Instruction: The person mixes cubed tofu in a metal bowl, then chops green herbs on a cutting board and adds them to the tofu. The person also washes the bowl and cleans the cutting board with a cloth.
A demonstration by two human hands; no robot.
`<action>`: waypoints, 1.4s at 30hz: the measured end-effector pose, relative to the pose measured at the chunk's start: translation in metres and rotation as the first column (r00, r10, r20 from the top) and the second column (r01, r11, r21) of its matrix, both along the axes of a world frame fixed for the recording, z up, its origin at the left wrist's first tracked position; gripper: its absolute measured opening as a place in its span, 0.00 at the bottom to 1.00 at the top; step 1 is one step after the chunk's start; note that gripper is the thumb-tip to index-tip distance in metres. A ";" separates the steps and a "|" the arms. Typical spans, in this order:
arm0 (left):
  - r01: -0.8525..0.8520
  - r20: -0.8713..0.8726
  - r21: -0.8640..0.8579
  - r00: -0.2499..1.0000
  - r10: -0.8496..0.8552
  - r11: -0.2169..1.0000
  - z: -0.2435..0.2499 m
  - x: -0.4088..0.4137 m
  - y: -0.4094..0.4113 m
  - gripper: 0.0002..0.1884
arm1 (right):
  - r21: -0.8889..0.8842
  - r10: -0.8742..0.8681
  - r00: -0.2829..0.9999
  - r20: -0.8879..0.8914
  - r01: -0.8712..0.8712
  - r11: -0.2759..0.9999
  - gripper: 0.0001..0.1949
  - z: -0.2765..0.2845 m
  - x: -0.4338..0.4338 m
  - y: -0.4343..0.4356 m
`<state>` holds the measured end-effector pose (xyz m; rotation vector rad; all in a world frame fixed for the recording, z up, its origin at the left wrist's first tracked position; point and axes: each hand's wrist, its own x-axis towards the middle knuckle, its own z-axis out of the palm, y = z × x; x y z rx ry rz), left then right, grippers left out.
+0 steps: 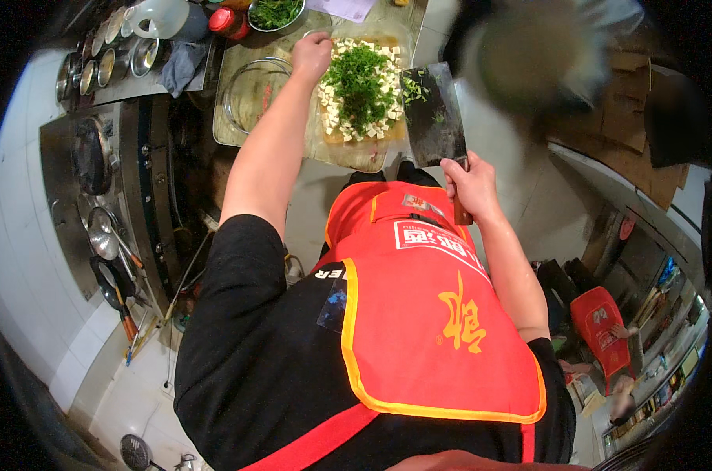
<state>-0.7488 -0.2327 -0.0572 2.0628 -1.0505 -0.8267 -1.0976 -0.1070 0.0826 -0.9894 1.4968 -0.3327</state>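
My right hand [472,183] grips the wooden handle of a cleaver [435,120]. Chopped green herbs cling to its dark blade, which is beside the right edge of a clear rectangular container [362,148]. Inside the container, white cubes, probably tofu [330,112], lie in brownish liquid under a heap of chopped herbs [362,82]. At the container's upper left corner is my left hand [312,57], its fingers bent at the rim; whether they grip it is unclear. Left of the container, a round metal ring or rim [229,100] rests on the worn work surface [232,132], partly behind my left forearm.
A bowl of leafy greens [276,13] and a red-lidded jar [226,22] stand at the back. Metal seasoning pots [113,66] and a grey cloth [182,66] are at left, above a stove [120,171]. Another person in a red apron [604,329] is at far right.
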 end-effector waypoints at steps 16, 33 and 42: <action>0.140 -0.030 -0.070 0.989 -0.142 0.988 0.007 -0.082 0.060 0.17 | -0.009 -0.044 0.998 0.035 0.045 0.999 0.11 -0.001 0.003 -0.003; 0.429 0.393 -0.280 0.868 -0.305 0.859 0.027 -0.131 0.056 0.07 | 0.024 0.143 0.987 -0.078 -0.141 0.990 0.14 0.015 0.008 -0.014; 0.458 0.372 -0.143 0.846 -0.381 0.877 0.051 -0.086 0.041 0.11 | -0.014 0.119 0.992 -0.041 -0.119 0.993 0.11 0.024 -0.009 -0.001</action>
